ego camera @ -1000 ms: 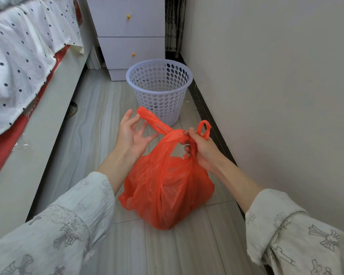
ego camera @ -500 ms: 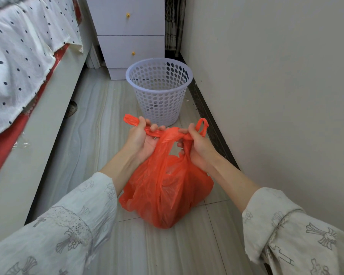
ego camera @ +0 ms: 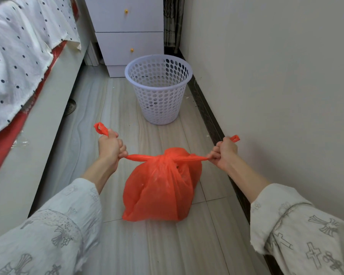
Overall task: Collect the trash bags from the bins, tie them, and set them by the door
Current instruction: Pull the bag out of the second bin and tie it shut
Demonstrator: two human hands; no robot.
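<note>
The orange trash bag [ego camera: 159, 187] sits on the floor tiles on the near side of the white perforated bin [ego camera: 158, 89], well apart from it, closer to you; the bin appears to hold no liner, though its floor is only partly seen through the holes. The bag's two handle strips run out sideways from a bunched knot [ego camera: 168, 156] at its top, forming one taut line roughly level, left to right; that line is the axis your next move turns on. Your left hand [ego camera: 111, 146] lies left of the knot, your right hand [ego camera: 224, 151] right of it, each about equally far out; neither is plainly nearer. Both fists are curled tight, each clamped round its own strip, with a short orange loop end poking beyond the fist; no fingers are spread. Judgement: the first half-knot is being cinched down; a second crossing of the strips over the knot would likely secure it; pulling harder risks tearing the thin film. No door is in view.
</note>
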